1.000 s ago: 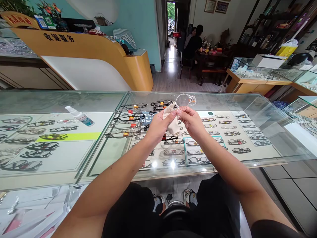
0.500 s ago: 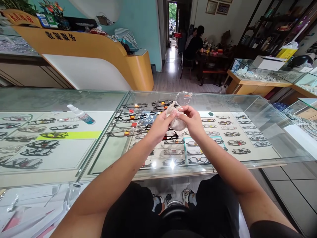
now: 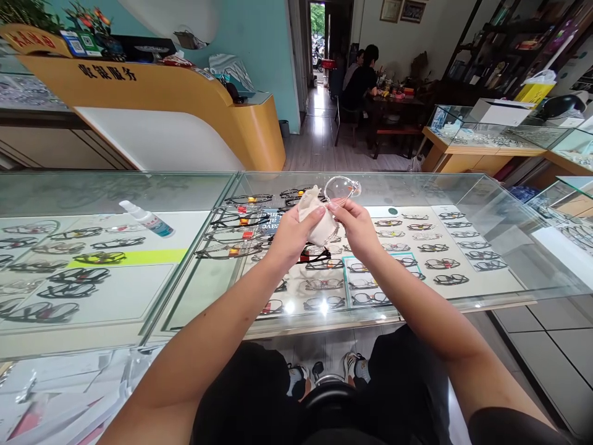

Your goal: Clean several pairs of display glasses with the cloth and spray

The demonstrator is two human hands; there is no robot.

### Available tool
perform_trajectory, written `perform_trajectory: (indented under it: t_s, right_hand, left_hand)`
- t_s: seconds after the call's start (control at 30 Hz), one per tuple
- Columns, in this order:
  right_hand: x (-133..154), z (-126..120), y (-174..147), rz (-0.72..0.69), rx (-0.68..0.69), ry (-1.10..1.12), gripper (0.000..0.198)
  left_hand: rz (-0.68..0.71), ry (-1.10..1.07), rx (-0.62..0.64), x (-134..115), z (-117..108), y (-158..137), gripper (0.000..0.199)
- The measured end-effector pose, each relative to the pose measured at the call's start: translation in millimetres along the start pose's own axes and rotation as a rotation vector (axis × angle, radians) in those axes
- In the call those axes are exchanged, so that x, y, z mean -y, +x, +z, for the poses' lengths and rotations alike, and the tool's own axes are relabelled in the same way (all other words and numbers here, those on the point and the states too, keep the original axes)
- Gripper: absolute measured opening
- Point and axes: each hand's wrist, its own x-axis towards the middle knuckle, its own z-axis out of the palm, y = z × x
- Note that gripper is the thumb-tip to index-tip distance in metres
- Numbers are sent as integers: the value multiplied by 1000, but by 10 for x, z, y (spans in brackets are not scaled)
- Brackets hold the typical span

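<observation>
A pale cleaning cloth (image 3: pixel 320 227) is bunched in my left hand (image 3: pixel 293 236), with the thumb pressed on top of it. My right hand (image 3: pixel 357 227) pinches a pair of clear-framed glasses (image 3: pixel 341 188) close to the cloth. One round lens sticks up above the fingers, and the rest of the glasses is hidden by the hands and cloth. Both hands are over the glass display counter (image 3: pixel 278 312). On the counter to the left of the hands, several dark-framed glasses (image 3: pixel 241 217) carry red and yellow tags.
A white spray bottle (image 3: pixel 147 218) lies on the left counter. Rows of glasses (image 3: pixel 442 264) fill the case on the right. Papers and plastic bags (image 3: pixel 60 395) lie at lower left. Beyond stand a yellow reception desk (image 3: pixel 259 133) and two people (image 3: pixel 364 77) at a table.
My left hand has shifted slightly left with the cloth, which is more spread out. The hands have drawn a little apart, and more of the lens rim shows.
</observation>
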Motion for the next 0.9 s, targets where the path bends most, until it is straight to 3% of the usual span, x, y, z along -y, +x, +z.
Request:
perform_trajectory:
  t_s: [0.13, 0.4, 0.73, 0.9]
  right_hand:
    - [9, 8, -7, -26, -11, 0, 38]
    - [4, -65, 56, 145, -84, 135, 33]
    - [2, -11, 28, 191, 12, 117, 45]
    - [66, -38, 25, 179, 25, 94, 40]
  left_hand:
    - [43, 18, -33, 29, -20, 30, 62]
    - [-68, 24, 120, -18, -84, 39, 66]
    - [111, 72, -26, 89, -34, 30, 60]
    - [46, 18, 46, -24, -109, 78, 67]
